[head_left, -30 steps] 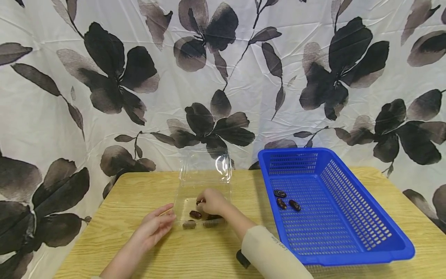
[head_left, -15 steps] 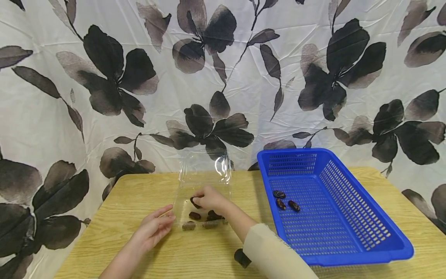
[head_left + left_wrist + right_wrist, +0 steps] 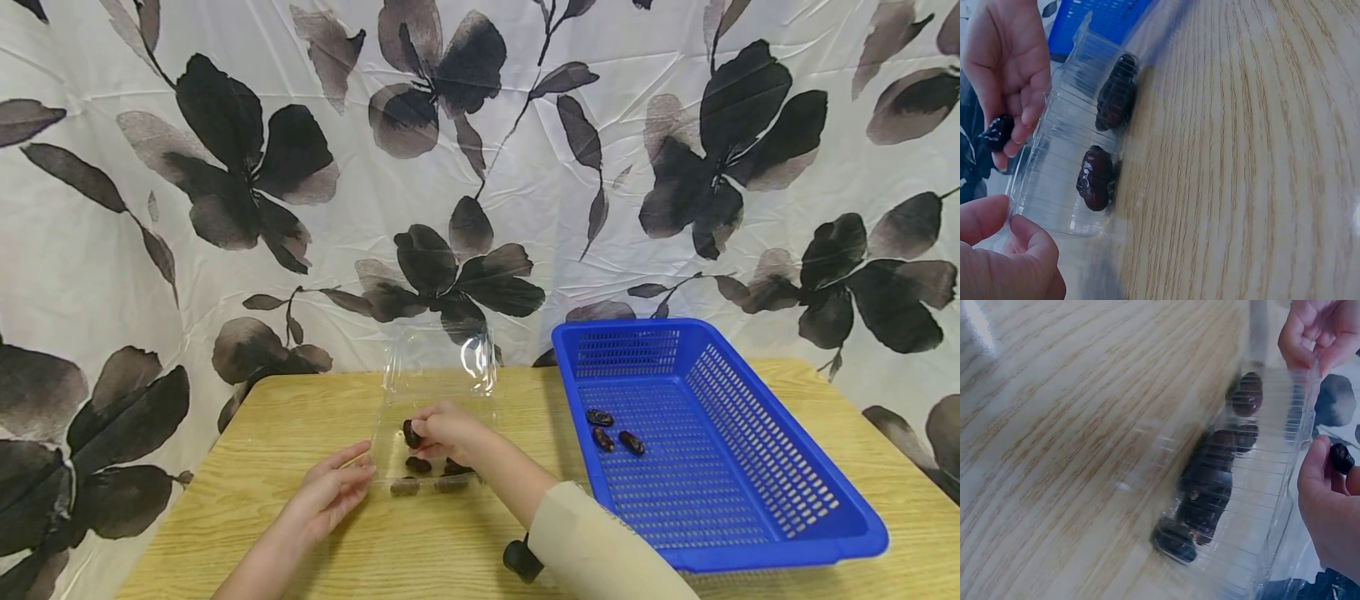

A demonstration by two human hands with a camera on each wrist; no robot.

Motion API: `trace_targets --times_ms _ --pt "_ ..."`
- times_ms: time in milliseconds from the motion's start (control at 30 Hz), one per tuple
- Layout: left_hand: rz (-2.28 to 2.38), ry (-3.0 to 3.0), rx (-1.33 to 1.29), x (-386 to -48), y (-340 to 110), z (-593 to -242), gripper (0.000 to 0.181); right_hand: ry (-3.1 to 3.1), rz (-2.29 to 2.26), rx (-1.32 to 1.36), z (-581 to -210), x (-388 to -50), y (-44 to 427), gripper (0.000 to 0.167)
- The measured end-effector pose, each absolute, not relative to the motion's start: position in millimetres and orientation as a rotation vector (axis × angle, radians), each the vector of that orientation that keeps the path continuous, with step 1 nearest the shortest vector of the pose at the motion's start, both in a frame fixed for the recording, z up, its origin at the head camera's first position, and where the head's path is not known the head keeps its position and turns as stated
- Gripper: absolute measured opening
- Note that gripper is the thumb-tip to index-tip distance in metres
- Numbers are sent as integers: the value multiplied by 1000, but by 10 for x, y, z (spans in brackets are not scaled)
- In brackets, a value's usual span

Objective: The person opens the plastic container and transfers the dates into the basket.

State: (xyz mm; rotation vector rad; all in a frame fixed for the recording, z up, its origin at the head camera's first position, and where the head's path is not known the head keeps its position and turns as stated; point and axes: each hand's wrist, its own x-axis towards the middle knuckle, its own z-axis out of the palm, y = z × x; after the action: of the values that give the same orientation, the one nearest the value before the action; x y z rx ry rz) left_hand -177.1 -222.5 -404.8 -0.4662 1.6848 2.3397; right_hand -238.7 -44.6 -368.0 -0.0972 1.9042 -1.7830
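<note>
My right hand (image 3: 453,433) pinches one date (image 3: 411,434) over the box (image 3: 1060,159); my left hand (image 3: 333,487) pinches the box's edge at nine o'clock. Toward three o'clock, a strip of counter (image 3: 528,417) separates it from the basket (image 3: 690,500).

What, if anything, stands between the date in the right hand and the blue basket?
The left rim of the basket does. The right wall of the clear box lies that way too; whether the date is above it, I can't tell.
</note>
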Motion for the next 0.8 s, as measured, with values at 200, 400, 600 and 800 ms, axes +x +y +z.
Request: trace_targets --times_ms 200,400,600,800 --pt "2341 1688 -458 -1766 -2229 -4051 67 1824 -1841 -8 -3594 -2336 -449 27" --pt "2345 1688 -453 -1766 -2223 -4051 65 1757 -1901 43 -3516 -2307 -449 26" --pt "2343 1683 -454 -1768 -2224 -4054 66 1762 -1905 21 -3451 -2300 -429 25" --pt "2349 1672 -457 -1778 -2231 -4058 66 1745 -1930 4 -3391 -2296 -408 26"
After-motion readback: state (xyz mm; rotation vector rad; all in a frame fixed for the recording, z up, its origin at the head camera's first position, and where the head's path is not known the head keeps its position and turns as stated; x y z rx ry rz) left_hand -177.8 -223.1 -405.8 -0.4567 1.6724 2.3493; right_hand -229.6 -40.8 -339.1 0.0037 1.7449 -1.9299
